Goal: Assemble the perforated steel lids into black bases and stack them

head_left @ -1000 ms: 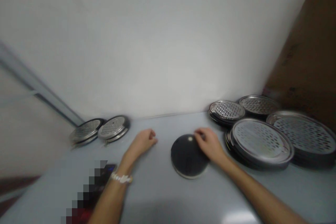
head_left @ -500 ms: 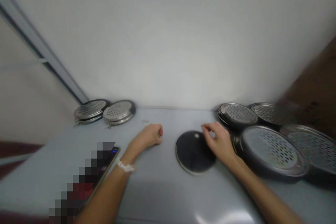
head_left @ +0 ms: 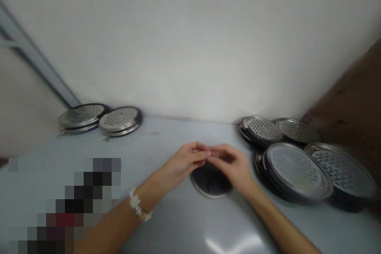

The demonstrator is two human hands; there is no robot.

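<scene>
My left hand (head_left: pixel 189 160), with a white bracelet (head_left: pixel 138 205) on its wrist, meets my right hand (head_left: pixel 233 162) at the fingertips. Both hands are closed in a pinch; whatever is between the fingers, if anything, is too small to make out. Just under them a round black disc with a pale rim (head_left: pixel 212 186) lies flat on the grey table (head_left: pixel 175 222). Its far part is covered by my hands. To the right of my right hand is a stack of round metal pieces with rows of holes (head_left: pixel 294 170).
More round perforated metal pieces lie at the back right (head_left: pixel 262 129) and far right (head_left: pixel 342 170). Two small stacks (head_left: pixel 120 119) with chains sit at the back left. A white wall (head_left: pixel 190 47) closes off the back, and brown cardboard (head_left: pixel 354 99) stands at right. The lower left is pixelated.
My two hands, apart before on either side of the black disc, have come together above it, fingertips touching. The camera view has shifted slightly. The disc remains on the table.
</scene>
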